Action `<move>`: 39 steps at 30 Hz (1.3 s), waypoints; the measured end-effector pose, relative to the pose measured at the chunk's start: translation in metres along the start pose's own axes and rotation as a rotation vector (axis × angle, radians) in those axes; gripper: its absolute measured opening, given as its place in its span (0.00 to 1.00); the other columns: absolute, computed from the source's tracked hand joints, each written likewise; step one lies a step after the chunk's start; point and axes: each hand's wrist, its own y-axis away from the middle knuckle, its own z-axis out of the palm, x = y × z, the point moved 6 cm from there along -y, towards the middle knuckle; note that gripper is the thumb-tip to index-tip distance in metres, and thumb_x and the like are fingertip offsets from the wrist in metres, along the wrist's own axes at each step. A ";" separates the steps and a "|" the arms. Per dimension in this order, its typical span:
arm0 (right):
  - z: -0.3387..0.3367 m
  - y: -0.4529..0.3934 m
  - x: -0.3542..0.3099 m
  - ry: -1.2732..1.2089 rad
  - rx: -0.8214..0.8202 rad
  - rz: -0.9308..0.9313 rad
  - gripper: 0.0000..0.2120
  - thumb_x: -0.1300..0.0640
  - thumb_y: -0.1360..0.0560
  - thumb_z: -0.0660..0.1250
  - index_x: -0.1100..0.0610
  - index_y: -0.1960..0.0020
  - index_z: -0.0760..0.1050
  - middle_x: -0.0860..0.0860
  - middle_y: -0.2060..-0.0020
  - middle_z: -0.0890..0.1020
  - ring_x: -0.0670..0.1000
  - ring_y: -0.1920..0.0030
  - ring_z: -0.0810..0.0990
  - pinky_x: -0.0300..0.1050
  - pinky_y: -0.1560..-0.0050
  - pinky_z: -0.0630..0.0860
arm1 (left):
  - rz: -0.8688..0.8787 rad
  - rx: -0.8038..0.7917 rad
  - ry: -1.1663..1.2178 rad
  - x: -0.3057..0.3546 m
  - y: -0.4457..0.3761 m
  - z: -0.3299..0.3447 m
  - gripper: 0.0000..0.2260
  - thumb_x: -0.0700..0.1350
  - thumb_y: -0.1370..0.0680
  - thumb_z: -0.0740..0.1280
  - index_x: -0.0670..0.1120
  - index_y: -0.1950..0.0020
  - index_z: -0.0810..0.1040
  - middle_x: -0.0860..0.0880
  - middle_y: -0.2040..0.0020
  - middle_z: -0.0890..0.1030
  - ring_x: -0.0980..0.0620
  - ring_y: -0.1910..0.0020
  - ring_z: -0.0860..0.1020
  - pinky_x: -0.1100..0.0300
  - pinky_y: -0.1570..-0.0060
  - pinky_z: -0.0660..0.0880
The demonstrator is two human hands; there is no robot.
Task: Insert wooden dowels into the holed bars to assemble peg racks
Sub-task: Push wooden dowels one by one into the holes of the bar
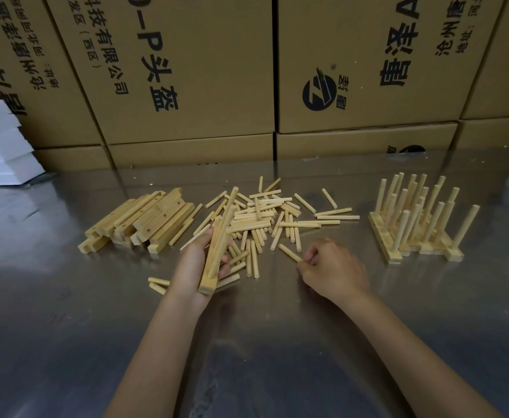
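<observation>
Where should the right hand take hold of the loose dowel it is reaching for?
Grip the dowel near its nearer end, where the right hand already has its fingers on it. It lies flat on the metal table, slanting away to the left and apart from the main pile, so come from above and pinch across its round sides.

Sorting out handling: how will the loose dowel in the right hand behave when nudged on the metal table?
The dowel pinched by the right hand looks round and smooth, so it likely rolls on the shiny metal table. Thin wood: probably light and stiff.
</observation>
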 end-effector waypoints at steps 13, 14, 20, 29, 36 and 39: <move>0.022 0.058 -0.089 -0.462 -0.167 -0.359 0.25 0.28 0.32 0.63 0.51 0.67 0.74 0.42 0.75 0.76 0.42 0.73 0.73 0.38 0.71 0.66 | 0.062 0.211 -0.001 -0.016 0.004 0.006 0.15 0.49 0.15 0.58 0.40 0.44 0.79 0.46 0.66 0.82 0.50 0.70 0.80 0.58 0.70 0.78; 0.021 0.056 -0.086 -0.481 -0.168 -0.358 0.23 0.32 0.30 0.65 0.52 0.67 0.73 0.42 0.75 0.75 0.42 0.74 0.72 0.36 0.72 0.65 | 0.067 0.178 0.002 -0.016 0.003 0.008 0.16 0.48 0.15 0.57 0.40 0.39 0.78 0.45 0.62 0.82 0.49 0.67 0.80 0.57 0.69 0.79; -0.008 0.022 -0.048 -0.296 0.094 -0.257 0.16 0.42 0.29 0.67 0.46 0.72 0.70 0.45 0.77 0.74 0.45 0.73 0.72 0.41 0.73 0.65 | 0.065 -0.046 -0.067 -0.014 0.003 0.023 0.21 0.44 0.15 0.58 0.48 0.22 0.62 0.40 0.39 0.81 0.45 0.44 0.83 0.51 0.48 0.82; -0.063 -0.012 0.043 0.243 0.152 0.113 0.13 0.47 0.24 0.64 0.56 0.57 0.77 0.51 0.65 0.74 0.58 0.56 0.79 0.45 0.60 0.68 | 0.061 -0.033 -0.145 -0.005 0.010 0.024 0.16 0.41 0.15 0.57 0.43 0.27 0.67 0.38 0.39 0.81 0.40 0.42 0.81 0.49 0.47 0.79; -0.064 -0.008 0.060 0.341 -0.079 0.323 0.13 0.50 0.24 0.64 0.55 0.43 0.76 0.53 0.47 0.80 0.57 0.43 0.79 0.44 0.55 0.70 | 0.058 -0.018 -0.185 -0.004 0.009 0.024 0.14 0.42 0.15 0.57 0.43 0.29 0.69 0.38 0.39 0.80 0.39 0.41 0.80 0.46 0.42 0.77; -0.060 -0.006 0.066 0.324 -0.182 0.381 0.14 0.49 0.24 0.63 0.55 0.44 0.79 0.52 0.48 0.81 0.56 0.45 0.80 0.45 0.51 0.74 | 0.061 -0.024 -0.186 -0.005 0.006 0.020 0.14 0.42 0.15 0.58 0.43 0.29 0.70 0.39 0.39 0.81 0.40 0.42 0.82 0.47 0.42 0.78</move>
